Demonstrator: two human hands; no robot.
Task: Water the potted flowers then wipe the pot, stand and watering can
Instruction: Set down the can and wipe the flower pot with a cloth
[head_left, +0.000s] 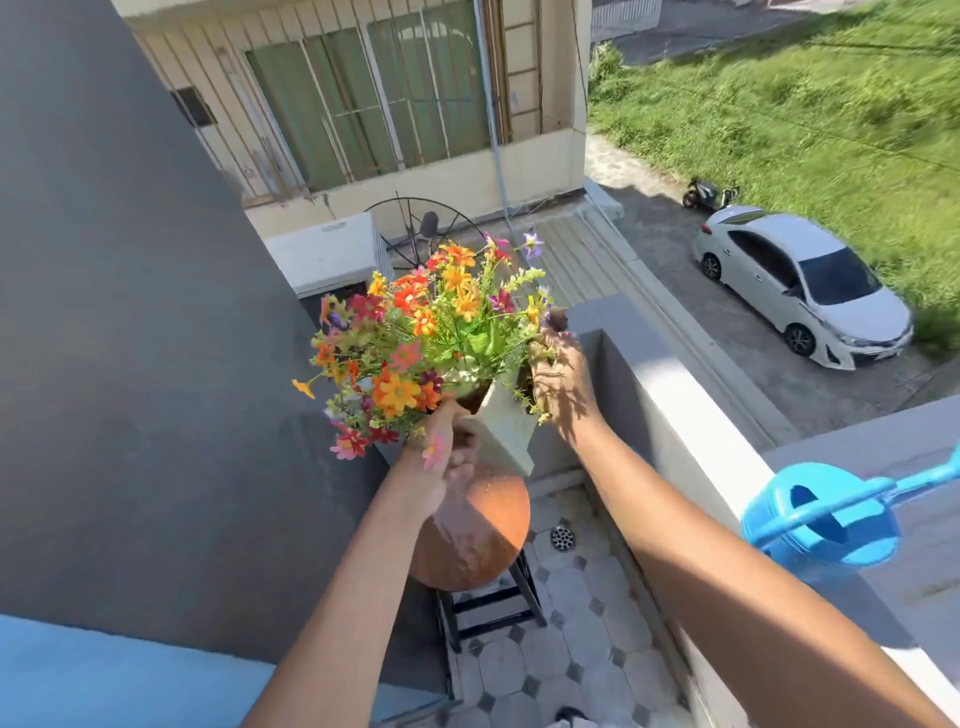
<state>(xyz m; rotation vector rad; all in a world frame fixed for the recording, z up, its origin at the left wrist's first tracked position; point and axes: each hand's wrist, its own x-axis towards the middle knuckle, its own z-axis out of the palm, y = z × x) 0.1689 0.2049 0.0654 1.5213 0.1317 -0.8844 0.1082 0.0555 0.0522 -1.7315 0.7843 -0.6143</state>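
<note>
A white square pot (506, 426) full of orange, red and pink flowers (415, 332) is tilted over the round rust-coloured top of a black-legged stand (483, 545). My left hand (447, 452) grips the pot's left side under the blooms. My right hand (561, 384) holds the pot's right rim, partly shaded by the stems. Whether the pot's base touches the stand is hidden by my left hand. A blue watering can (826, 525) sits on the parapet ledge to the right, apart from both hands.
A grey wall (130, 338) closes the left side, and a white-topped parapet (691, 415) runs along the right. The tiled balcony floor (545, 670) has a drain (562, 537) beside the stand. Far below are a white car (800, 286) and grass.
</note>
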